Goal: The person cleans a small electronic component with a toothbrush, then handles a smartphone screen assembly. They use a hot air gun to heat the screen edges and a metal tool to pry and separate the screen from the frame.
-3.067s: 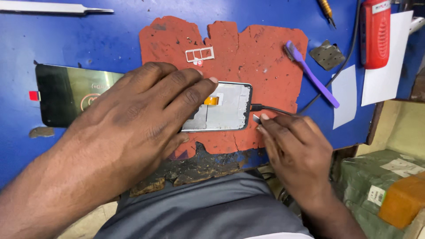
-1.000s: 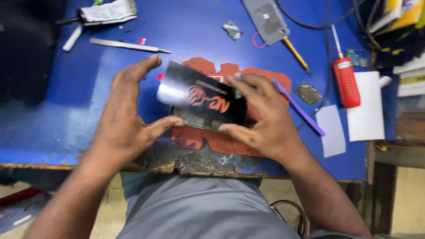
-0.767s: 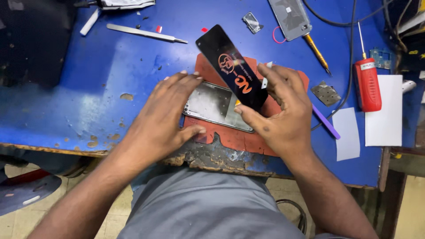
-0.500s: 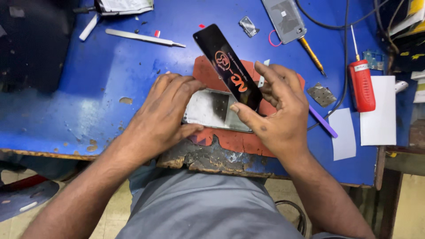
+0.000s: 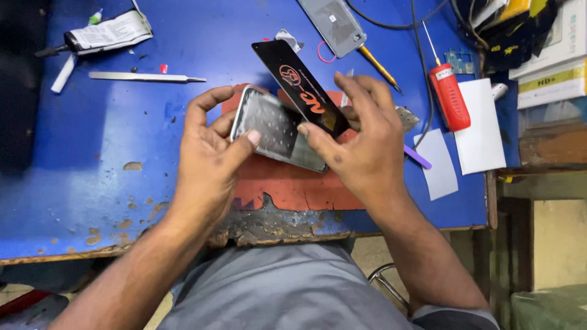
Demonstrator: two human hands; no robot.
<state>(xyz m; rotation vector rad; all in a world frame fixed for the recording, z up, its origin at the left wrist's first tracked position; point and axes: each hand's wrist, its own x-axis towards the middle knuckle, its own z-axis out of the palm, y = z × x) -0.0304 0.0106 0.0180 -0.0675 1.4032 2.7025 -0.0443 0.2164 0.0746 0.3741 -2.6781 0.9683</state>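
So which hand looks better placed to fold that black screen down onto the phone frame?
Probably the right hand: it already pinches the tilted black screen, while the left hand cradles the phone frame over the red mat.

Your right hand (image 5: 367, 146) covers the lower end of the black screen panel (image 5: 299, 85), your left hand (image 5: 208, 153) hides one edge of the phone frame (image 5: 278, 128), and boxes (image 5: 550, 55) run off the right edge.
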